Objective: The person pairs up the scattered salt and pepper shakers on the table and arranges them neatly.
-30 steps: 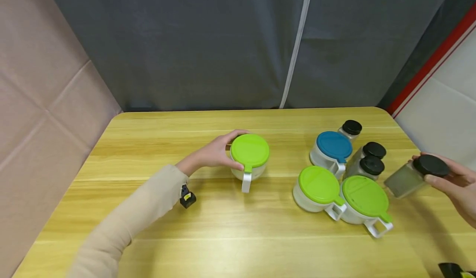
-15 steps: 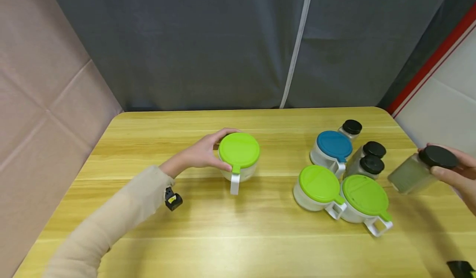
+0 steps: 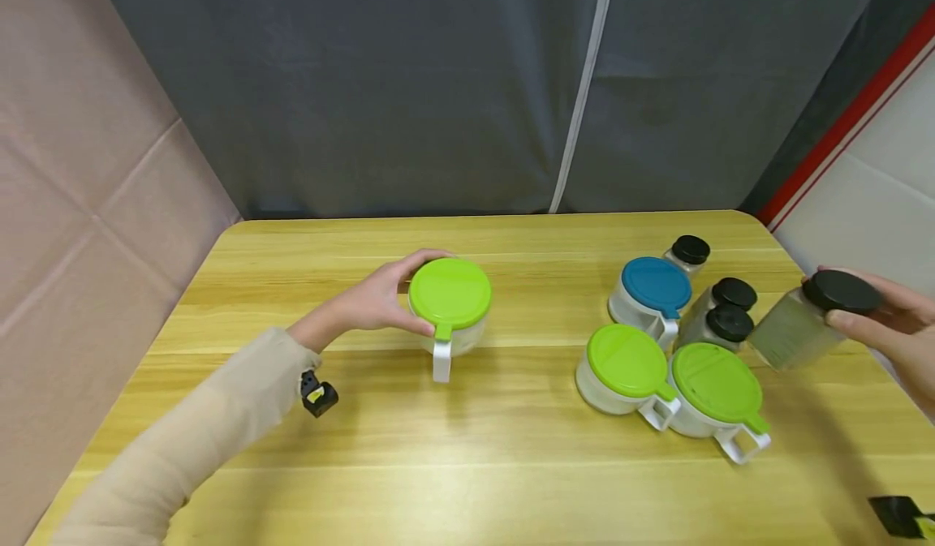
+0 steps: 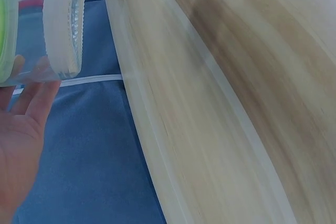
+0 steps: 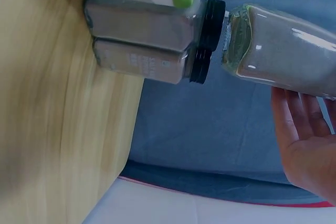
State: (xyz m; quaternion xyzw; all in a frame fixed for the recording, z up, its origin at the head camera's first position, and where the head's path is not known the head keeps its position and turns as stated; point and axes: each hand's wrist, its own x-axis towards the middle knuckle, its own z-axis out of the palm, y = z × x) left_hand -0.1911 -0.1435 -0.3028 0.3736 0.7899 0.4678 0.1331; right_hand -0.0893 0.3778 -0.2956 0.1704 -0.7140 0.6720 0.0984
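A green-lidded pot (image 3: 450, 294) is grasped by the left hand (image 3: 376, 298), with thumb and fingers wrapped around its sides, and is held raised off the wooden table (image 3: 511, 473); its white handle (image 3: 441, 361) is pointed toward the wearer. A large black-lidded jar (image 3: 792, 335) is gripped by the right hand (image 3: 902, 327), the thumb pressed near the lid, and is likewise held above the wood. Just left of the right grip, two smaller black-capped jars (image 3: 727, 324) are stood close together. Farther left of that grip and nearer the wearer, a green-lidded container (image 3: 717, 384) is set beside another green-lidded container (image 3: 628, 363). A blue-lidded container (image 3: 656, 286) is placed behind them, and past it a lone black-capped jar (image 3: 690, 252) is seen. Beyond both grips, a grey curtain (image 3: 365, 92) is hung behind the table.
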